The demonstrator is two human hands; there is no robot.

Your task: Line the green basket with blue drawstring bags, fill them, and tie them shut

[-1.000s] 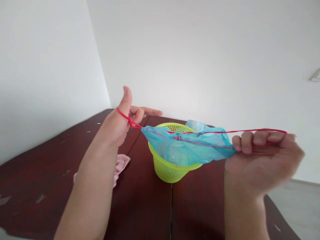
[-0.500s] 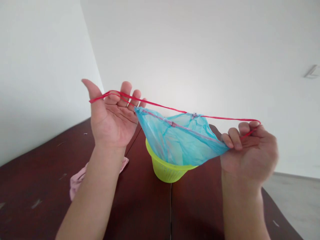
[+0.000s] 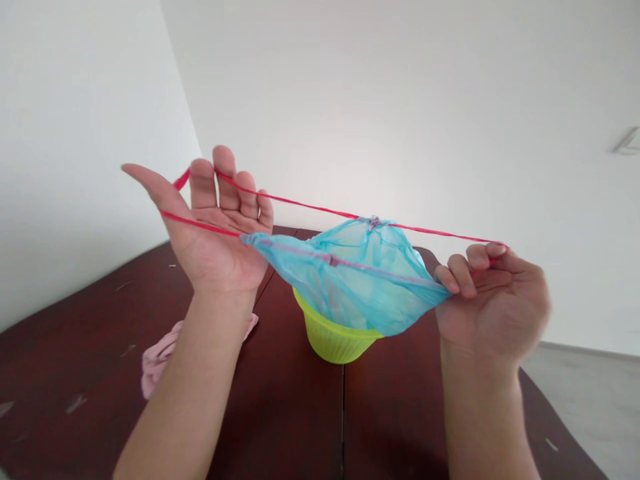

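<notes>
A thin blue drawstring trash bag is stretched above a yellow-green plastic basket, its lower part inside the basket. The bag's mouth is pulled wide between my hands. Its red drawstring loops round the spread thumb and forefinger of my left hand, palm facing me. At the other end, the thumb and bent fingers of my right hand pinch the drawstring and the bag's corner. The basket stands upright on the table; the bag covers much of its rim.
The dark red-brown table has a seam running through it and a few small scraps on the left. A crumpled pink cloth lies partly behind my left forearm. Pale walls rise behind the table.
My left hand has moved leftward and spread its thumb and fingers, pulling the drawstring loop apart and widening the bag's mouth. My right hand has shifted slightly left.
</notes>
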